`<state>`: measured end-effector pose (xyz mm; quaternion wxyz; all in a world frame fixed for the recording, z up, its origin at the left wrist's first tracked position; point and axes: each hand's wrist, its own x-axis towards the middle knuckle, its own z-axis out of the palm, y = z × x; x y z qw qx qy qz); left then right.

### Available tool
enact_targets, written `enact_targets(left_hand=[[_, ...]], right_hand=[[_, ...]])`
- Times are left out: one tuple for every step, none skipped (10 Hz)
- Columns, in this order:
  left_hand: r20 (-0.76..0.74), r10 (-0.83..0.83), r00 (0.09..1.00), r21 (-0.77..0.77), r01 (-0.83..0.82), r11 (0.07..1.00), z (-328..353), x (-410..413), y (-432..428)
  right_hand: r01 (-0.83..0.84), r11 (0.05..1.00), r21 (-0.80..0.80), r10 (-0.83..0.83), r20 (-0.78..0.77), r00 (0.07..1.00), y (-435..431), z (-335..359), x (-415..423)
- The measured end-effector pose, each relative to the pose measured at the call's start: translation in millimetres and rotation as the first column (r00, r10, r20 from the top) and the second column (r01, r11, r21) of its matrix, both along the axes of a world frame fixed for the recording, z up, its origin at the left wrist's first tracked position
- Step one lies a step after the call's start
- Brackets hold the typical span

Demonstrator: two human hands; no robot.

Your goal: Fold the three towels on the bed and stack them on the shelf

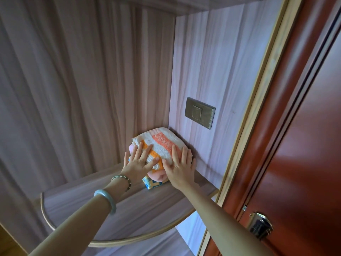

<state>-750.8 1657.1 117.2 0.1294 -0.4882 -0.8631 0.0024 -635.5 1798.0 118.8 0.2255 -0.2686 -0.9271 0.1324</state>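
Observation:
A stack of folded towels sits in the back right corner of a rounded wooden shelf (129, 206). On top lies a white towel with orange and salmon stripes (162, 143). Under it a pink towel (158, 176) shows, and below that a blue and yellow patterned towel (150, 184). My left hand (140, 160) rests flat on the left part of the top towel, fingers spread. My right hand (180, 163) presses flat on its right front part, fingers apart. Neither hand grips anything.
A brass wall switch plate (200, 113) sits on the right panel just above the stack. A reddish wooden door (295, 126) with a metal handle (260, 225) stands at the right. The shelf's curved front edge (48, 220) lies near my forearms.

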Motion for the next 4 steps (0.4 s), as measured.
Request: enact_targets(left_hand=[[0.014,0.024,1.0,-0.046,-0.024,0.999,14,0,-3],[0.139,0.074,0.987,-0.023,-0.072,0.997,31,3,-1],[0.561,0.07,0.825,0.254,-0.252,0.934,54,14,-16],[0.67,-0.304,0.677,0.617,-0.281,0.735,61,26,-43]], right_hand=[[-0.046,0.975,-0.218,0.089,0.192,0.977,9,24,1],[-0.107,0.956,-0.274,0.189,0.295,0.937,18,56,9],[-0.219,0.942,-0.255,0.288,0.275,0.917,12,88,31],[-0.389,0.863,-0.323,0.439,0.095,0.894,-3,116,52]])
